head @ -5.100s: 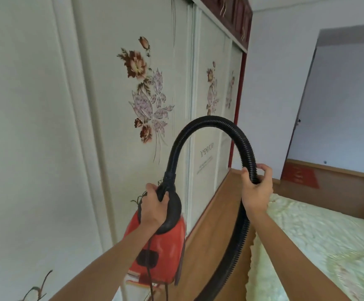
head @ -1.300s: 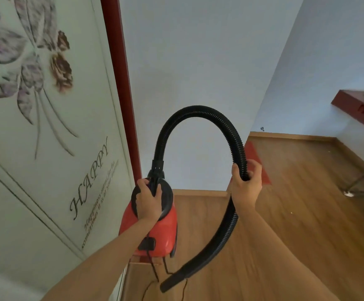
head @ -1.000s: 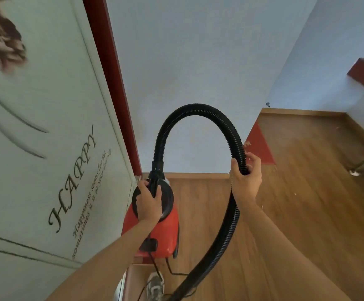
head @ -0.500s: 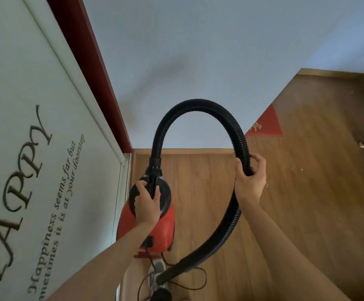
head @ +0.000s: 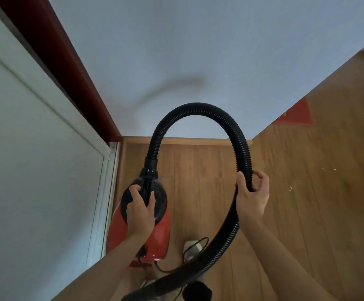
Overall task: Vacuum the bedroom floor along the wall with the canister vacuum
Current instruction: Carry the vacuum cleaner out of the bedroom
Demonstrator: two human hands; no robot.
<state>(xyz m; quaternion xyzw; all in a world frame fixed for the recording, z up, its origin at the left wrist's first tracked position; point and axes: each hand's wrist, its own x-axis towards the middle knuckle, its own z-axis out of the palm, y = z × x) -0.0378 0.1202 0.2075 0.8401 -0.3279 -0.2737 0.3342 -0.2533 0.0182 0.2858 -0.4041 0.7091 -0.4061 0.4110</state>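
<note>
The red canister vacuum (head: pixel 159 235) with a black top hangs above the wooden floor (head: pixel 306 192), close to the wardrobe. My left hand (head: pixel 139 211) grips its black carry handle. A ribbed black hose (head: pixel 198 108) arches up from the canister and curves down on the right. My right hand (head: pixel 251 197) grips that hose partway along. The hose's lower end runs off the bottom of the frame, and its nozzle is hidden. A black power cord (head: pixel 195 243) loops under the canister.
A white sliding wardrobe door (head: pixel 35 170) with a dark red frame (head: pixel 68 68) stands on the left. A pale wall (head: pixel 198 51) with a wooden skirting board (head: pixel 187 140) lies ahead. A red mat (head: pixel 296 116) lies at the right. Small crumbs (head: pixel 290 187) dot the floor.
The view has tilted further down toward the floor at the wall corner. Both hands keep their grips on the handle and hose, and the canister has come closer to the skirting board.
</note>
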